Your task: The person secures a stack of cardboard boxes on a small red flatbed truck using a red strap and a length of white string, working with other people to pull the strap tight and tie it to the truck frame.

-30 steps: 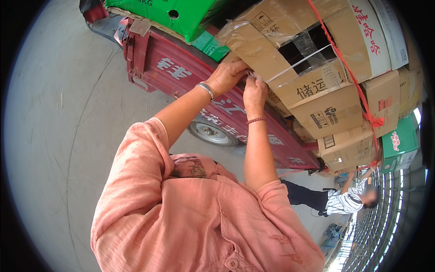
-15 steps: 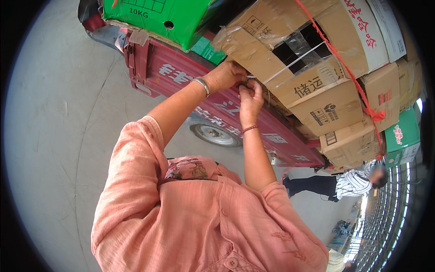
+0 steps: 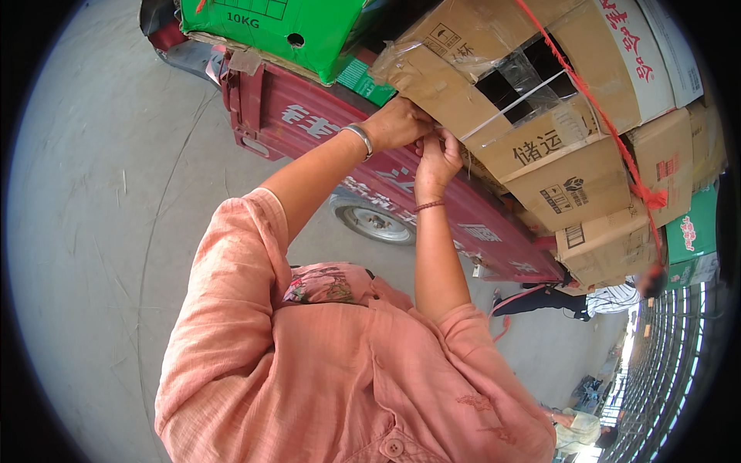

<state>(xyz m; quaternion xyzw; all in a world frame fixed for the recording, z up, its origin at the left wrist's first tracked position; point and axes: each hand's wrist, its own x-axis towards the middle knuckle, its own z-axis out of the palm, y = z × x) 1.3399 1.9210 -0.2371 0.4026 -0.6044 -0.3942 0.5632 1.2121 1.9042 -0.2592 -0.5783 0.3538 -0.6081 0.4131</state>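
Observation:
A thin white cord point(image 3: 513, 106) runs down across a large cardboard box point(image 3: 432, 81) toward the side of a red truck bed point(image 3: 309, 116). At its lower end, by the upper edge of the bed wall, my two hands meet. My left hand point(image 3: 396, 123), with a silver bangle at the wrist, is closed with its fingers bent down behind the edge. Close against it, my right hand point(image 3: 438, 160), wearing a thin dark red bracelet, pinches with thumb and fingers. The cord between the fingertips is mostly hidden.
A green carton point(image 3: 266, 35) overhangs the bed at upper left. More cardboard boxes point(image 3: 606, 243) are stacked to the right under a red rope point(image 3: 610, 139). A wheel point(image 3: 374, 222) shows below the bed. One person point(image 3: 610, 299) stands beyond the load; another point(image 3: 575, 428) is at lower right.
Both hands have drawn closer together, and the right fingers have curled in more. The view has shifted slightly. The person in stripes now shows less behind the boxes.

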